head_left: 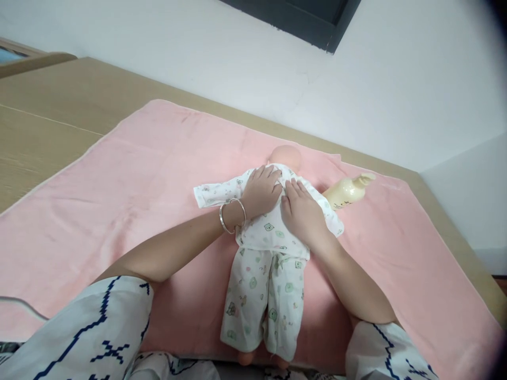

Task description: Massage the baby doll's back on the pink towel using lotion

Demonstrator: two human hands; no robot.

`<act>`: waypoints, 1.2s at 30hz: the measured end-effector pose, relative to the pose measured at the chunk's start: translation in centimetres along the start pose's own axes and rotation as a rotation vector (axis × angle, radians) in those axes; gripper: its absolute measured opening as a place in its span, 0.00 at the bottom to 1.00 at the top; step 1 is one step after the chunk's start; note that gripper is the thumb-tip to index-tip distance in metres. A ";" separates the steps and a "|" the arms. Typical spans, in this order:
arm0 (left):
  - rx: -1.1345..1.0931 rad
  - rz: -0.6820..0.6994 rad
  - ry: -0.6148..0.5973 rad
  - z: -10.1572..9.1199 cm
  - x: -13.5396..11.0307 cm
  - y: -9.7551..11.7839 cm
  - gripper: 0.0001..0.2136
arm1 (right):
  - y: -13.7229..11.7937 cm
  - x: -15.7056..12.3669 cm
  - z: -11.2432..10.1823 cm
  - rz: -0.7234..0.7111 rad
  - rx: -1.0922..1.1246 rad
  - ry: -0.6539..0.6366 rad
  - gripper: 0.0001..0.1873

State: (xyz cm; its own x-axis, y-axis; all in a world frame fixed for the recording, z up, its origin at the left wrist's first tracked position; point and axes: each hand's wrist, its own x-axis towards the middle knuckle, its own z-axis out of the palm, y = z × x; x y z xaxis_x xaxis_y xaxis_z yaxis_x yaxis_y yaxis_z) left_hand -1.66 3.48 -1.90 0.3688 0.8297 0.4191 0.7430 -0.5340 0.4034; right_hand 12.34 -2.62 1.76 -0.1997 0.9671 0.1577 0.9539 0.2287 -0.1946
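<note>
A baby doll (285, 156) in white printed pyjamas (269, 285) lies face down on a pink towel (130, 179), head toward the wall. My left hand (262, 190), with a silver bangle on its wrist, rests flat on the doll's upper back, fingers stretched toward the neck. My right hand (301, 210) lies flat beside it on the right shoulder area, fingers extended too. Neither hand holds anything. The doll's left sleeve sticks out to the left, and its feet reach the towel's near edge.
A cream pump bottle (348, 192) lies on its side on the towel just right of the doll. The towel covers a wooden table (47, 105) that meets a white wall. A dark window frame (317, 21) is above.
</note>
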 end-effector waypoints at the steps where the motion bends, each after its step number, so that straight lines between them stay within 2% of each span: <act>1: -0.001 -0.004 0.005 0.1 0.1 -0.1 0.21 | -0.1 -0.3 -0.1 -0.014 -0.004 -0.004 0.31; 4: 0.041 -0.022 0.026 0.2 -0.5 0.6 0.22 | 0.5 0.1 -0.2 -0.010 0.026 -0.017 0.30; 9: 0.090 -0.004 0.040 0.0 -2.4 2.9 0.23 | 3.0 2.7 0.5 0.036 0.095 0.001 0.32; 12: 0.061 0.010 0.033 -0.2 -1.9 2.3 0.22 | 2.8 2.7 0.8 0.054 0.061 0.005 0.32; 16: 0.042 0.007 -0.037 -0.6 -0.1 0.6 0.20 | 0.7 0.7 0.3 0.019 -0.042 0.016 0.31; 18: 0.063 -0.025 -0.038 -0.7 0.1 0.5 0.19 | -0.1 -0.1 0.0 0.006 -0.096 0.031 0.30; 22: 0.133 -0.069 0.014 -0.9 -1.2 2.2 0.22 | 0.4 0.1 -0.5 0.019 -0.087 0.018 0.28; 27: 0.220 -0.034 -0.022 -1.2 -2.8 4.1 0.23 | 2.8 2.4 -0.3 -0.002 0.080 0.013 0.29; 31: 0.195 -0.045 -0.019 -1.2 -2.3 3.5 0.22 | 3.1 2.7 0.3 0.012 0.083 0.029 0.31; 36: 0.096 0.010 -0.010 -0.6 -0.8 1.4 0.23 | 2.2 2.1 0.7 0.040 0.009 0.076 0.31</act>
State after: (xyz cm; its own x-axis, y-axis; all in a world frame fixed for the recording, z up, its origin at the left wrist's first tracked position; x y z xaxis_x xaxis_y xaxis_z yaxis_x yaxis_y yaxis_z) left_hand -1.24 1.94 -1.22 0.3815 0.8264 0.4141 0.7891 -0.5245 0.3197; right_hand 13.88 0.03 0.97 -0.1439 0.9642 0.2229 0.9585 0.1918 -0.2109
